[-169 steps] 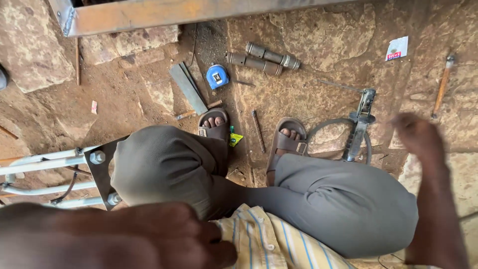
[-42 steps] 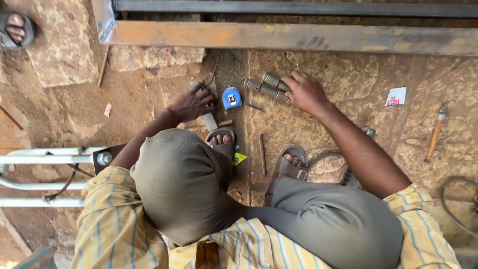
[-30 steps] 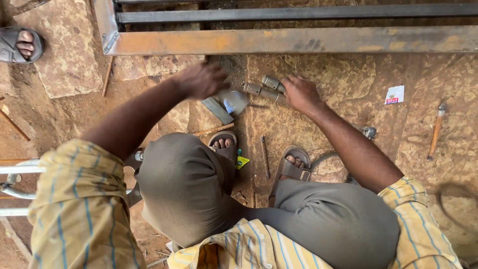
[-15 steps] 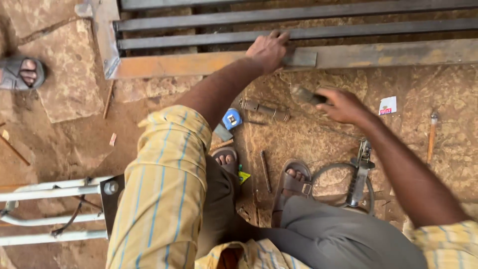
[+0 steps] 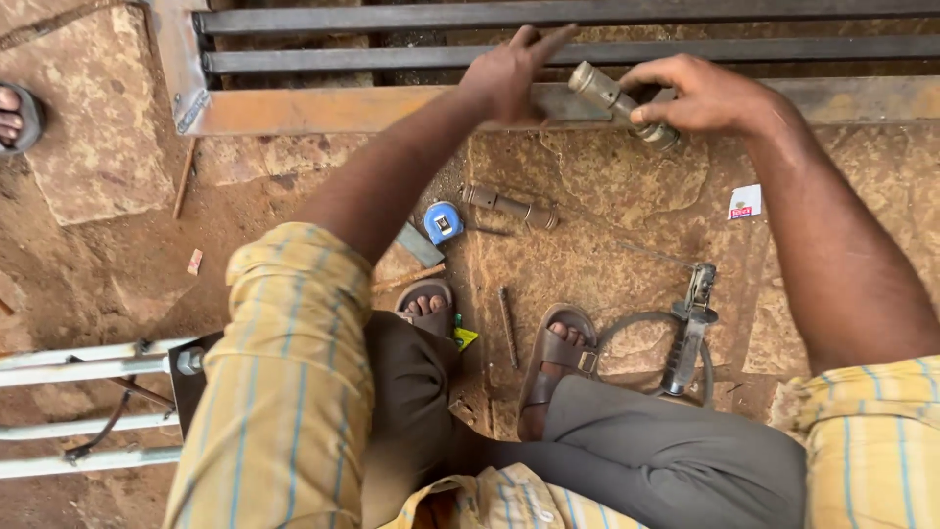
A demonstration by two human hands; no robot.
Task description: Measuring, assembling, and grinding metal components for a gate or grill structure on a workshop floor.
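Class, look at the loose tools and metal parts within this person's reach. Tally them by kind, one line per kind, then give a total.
Cylindrical metal hinge pieces: 2, one in the right hand at, one on the ground
Blue tape measure: 1
Welding electrode holder: 1
Total: 4

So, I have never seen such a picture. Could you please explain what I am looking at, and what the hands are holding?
A camera on a person's head looks down at their own knees, sandalled feet and arms. The right hand holds a grey metal cylinder against a rusty steel frame; the left hand rests open on that frame. On the stone ground lie a second cylinder, a blue tape measure and a welding holder with its cable.
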